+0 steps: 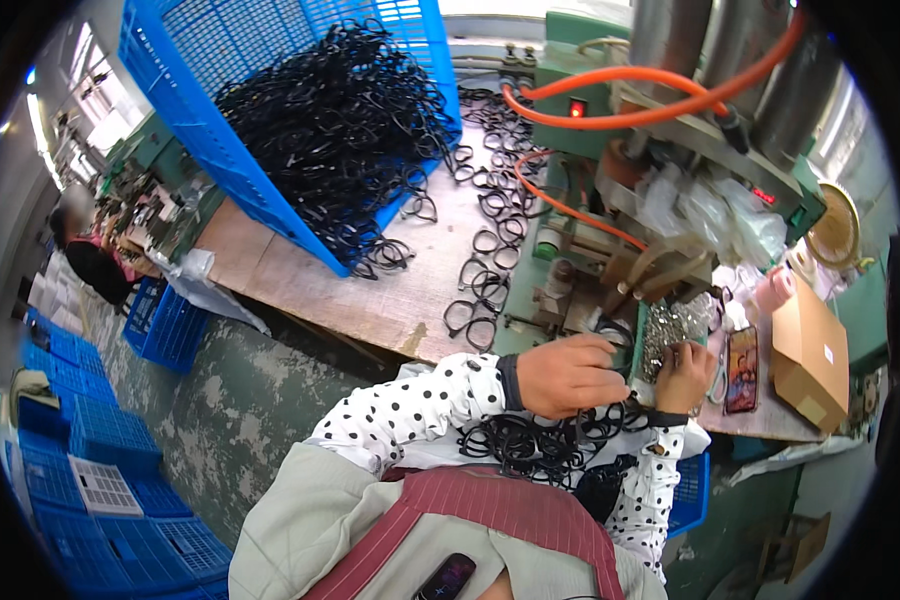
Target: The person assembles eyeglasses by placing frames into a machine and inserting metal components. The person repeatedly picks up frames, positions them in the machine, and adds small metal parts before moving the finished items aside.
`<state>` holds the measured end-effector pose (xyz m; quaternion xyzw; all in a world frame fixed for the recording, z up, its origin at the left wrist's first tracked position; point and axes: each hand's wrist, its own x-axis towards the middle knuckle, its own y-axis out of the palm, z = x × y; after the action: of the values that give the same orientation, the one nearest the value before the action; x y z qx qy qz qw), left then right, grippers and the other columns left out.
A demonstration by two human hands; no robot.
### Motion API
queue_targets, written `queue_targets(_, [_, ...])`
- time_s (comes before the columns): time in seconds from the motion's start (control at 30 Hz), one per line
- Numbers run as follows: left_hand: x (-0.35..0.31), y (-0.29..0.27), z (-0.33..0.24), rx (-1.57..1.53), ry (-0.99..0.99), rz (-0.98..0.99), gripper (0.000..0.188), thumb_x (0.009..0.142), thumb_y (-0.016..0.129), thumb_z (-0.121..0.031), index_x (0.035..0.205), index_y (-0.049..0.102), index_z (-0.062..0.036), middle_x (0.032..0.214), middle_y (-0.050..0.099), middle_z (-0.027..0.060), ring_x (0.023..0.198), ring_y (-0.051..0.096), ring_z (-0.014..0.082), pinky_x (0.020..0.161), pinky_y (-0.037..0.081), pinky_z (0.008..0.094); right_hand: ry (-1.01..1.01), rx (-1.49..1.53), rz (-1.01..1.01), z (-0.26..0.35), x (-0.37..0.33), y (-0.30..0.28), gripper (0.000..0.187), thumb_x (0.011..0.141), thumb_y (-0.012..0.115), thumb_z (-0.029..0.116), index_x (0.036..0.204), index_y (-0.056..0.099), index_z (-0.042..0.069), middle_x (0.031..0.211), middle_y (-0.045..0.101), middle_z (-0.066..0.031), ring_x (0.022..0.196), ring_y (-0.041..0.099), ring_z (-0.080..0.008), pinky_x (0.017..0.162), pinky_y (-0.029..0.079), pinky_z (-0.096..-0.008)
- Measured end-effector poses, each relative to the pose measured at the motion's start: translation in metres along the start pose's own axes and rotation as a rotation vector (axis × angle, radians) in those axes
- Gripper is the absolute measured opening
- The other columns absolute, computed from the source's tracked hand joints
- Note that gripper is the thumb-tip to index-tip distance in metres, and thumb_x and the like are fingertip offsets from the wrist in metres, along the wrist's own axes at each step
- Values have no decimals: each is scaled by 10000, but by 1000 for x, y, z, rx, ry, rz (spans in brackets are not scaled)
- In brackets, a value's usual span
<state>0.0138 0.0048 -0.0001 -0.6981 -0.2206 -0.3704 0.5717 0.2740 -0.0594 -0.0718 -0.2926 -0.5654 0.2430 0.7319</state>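
As the loops (pixel 518 447) look light and springy, their rims suit pinching; what left fingers (pixel 592 360) and right fingers (pixel 685 358) hold I cannot tell.

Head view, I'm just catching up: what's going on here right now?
The person's bare right hand is at a heap of small silvery metal parts. The bare left hand is curled beside it, near a thin black loop; whether it grips anything is unclear. More black loops lie bunched below the hands, and a blue plastic crate spills a large heap onto a wooden table.
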Motion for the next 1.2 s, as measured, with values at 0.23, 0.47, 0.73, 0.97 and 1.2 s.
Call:
queue_targets(0.23, [-41, -60, 7, 303, -429, -147, 431, 827, 657, -239, 1210, 567, -64, 1216, 579, 109, 1119, 530, 299, 996, 367, 488, 178, 148, 25, -30, -10, 15, 104, 800, 688, 123, 835, 619, 55, 850, 632, -89, 877, 536, -310, 804, 407, -409])
queue_targets(0.47, [-215, -146, 144, 1052, -1394, 248, 403, 909, 572, -416, 949, 672, -28, 938, 682, 131, 924, 595, 333, 830, 447, 436, 216, 211, 34, -20, -7, 15, 118, 802, 693, 126, 832, 610, 46, 828, 614, -102, 876, 528, -309, 800, 403, -412])
queue_targets(0.73, [-261, -146, 234, 1214, -1702, 309, 677, 879, 537, -565, 1357, 488, -87, 1212, 615, 91, 1162, 494, 244, 969, 309, 495, 242, 182, 81, -22, -10, 11, 126, 785, 696, 100, 831, 602, 31, 873, 617, -110, 924, 537, -309, 850, 404, -402])
queue_targets(0.97, [-241, -162, 268, 790, -1865, 67, 720, 803, 619, -542, 1370, 492, -116, 1354, 496, 225, 1245, 472, 403, 1031, 374, 492, 226, 136, -32, -31, -21, 17, 128, 785, 695, 78, 843, 596, 22, 875, 600, -119, 889, 525, -304, 833, 405, -392])
queue_targets(1.2, [-255, -155, 205, 817, -1627, 69, 625, 826, 602, -516, 1291, 584, -99, 1243, 587, 211, 1163, 539, 375, 992, 399, 479, 279, 112, 121, -16, -8, 8, 150, 773, 695, 75, 853, 586, 11, 832, 573, -133, 859, 534, -323, 783, 429, -402])
